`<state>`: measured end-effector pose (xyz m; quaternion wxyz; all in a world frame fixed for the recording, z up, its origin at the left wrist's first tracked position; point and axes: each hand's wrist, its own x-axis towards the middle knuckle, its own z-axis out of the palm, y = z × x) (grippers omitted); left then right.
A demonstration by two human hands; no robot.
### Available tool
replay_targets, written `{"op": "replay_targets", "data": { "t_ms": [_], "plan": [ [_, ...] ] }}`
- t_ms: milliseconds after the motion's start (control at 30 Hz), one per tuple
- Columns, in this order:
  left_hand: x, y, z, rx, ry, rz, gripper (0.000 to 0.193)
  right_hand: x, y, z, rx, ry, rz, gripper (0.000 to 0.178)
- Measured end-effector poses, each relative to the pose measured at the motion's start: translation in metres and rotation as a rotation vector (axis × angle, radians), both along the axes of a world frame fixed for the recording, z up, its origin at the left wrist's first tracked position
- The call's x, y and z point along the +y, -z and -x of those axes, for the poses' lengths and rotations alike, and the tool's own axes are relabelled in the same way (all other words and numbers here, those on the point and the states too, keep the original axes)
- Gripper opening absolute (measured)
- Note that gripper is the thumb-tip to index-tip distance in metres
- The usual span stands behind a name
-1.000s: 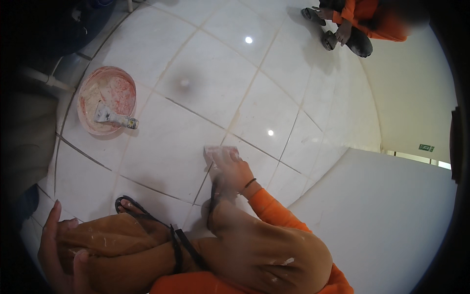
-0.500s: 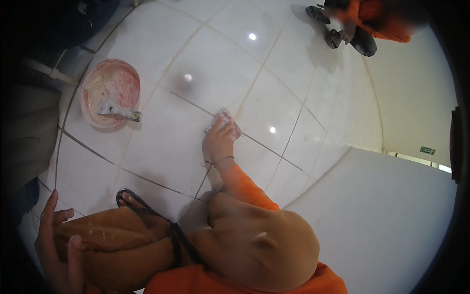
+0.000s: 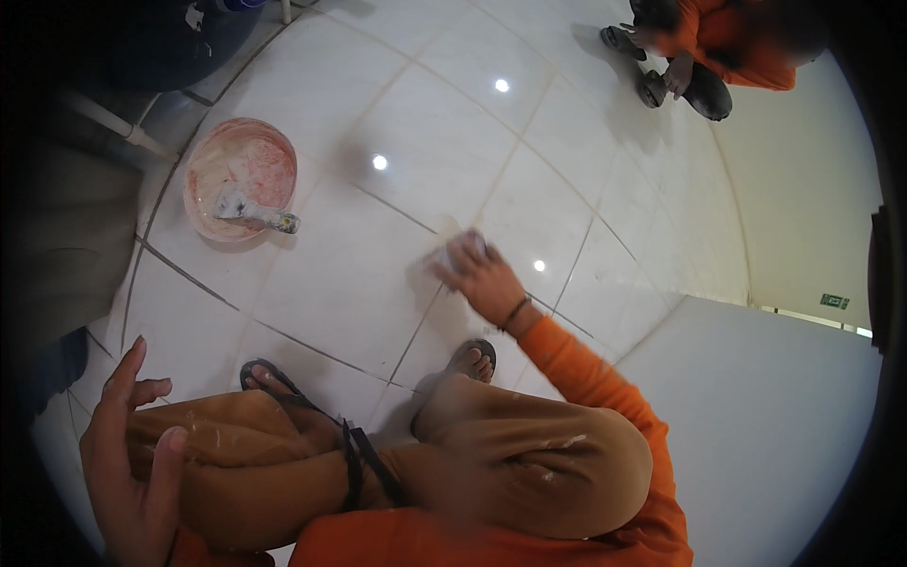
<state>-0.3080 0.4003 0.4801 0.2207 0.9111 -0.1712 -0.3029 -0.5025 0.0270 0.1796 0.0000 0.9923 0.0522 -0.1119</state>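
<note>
**Beneath the right fingertips, a small pale pad sits over the tile joints**

Under the curled fingers of the right hand [image 3: 493, 286], a small pale pad [image 3: 450, 258] lies low against the tile floor [image 3: 331, 274]. The fingers are bent over its top, with the thumb on the side nearer the left, gripping it from above; that hold probably lets the palm bear down while keeping the pad flat. Blur hides the pad's outline, so whether it is a sponge or a folded cloth cannot be told. It covers the place where dark joint lines [image 3: 321, 352] run in toward the hand.

Left of the right fingers, well apart from them, stands a round pink tub [image 3: 277, 161] smeared inside with a pale mix. A putty knife [image 3: 253, 211] leans in it, blade down in the mix and handle over the rim on the side toward the right fingers, presumably so the grip stays clean and easy to reach.

Beside the bent left knee, the left hand [image 3: 113, 458] holds nothing, its fingers and thumb spread apart, perhaps out to the side for balance in the squat. Just behind the right fingers, toward the body, is the sandalled right foot [image 3: 475, 361]. Far beyond them, to the right, a co-worker [image 3: 742, 42] in orange crouches.
</note>
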Motion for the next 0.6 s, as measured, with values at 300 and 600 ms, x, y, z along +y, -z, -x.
{"op": "replay_targets", "data": {
  "t_ms": [300, 600],
  "plan": [
    [0.002, 0.003, 0.006, -0.103, 0.031, -0.052, 0.057, -0.061, 0.019, -0.079, 0.138, -0.410, 0.021, 0.052],
    [0.003, 0.020, -0.011, -0.126, 0.065, -0.056, 0.057, -0.003, 0.047, 0.032, 0.142, 0.324, -0.158, 0.067]
  ]
}}
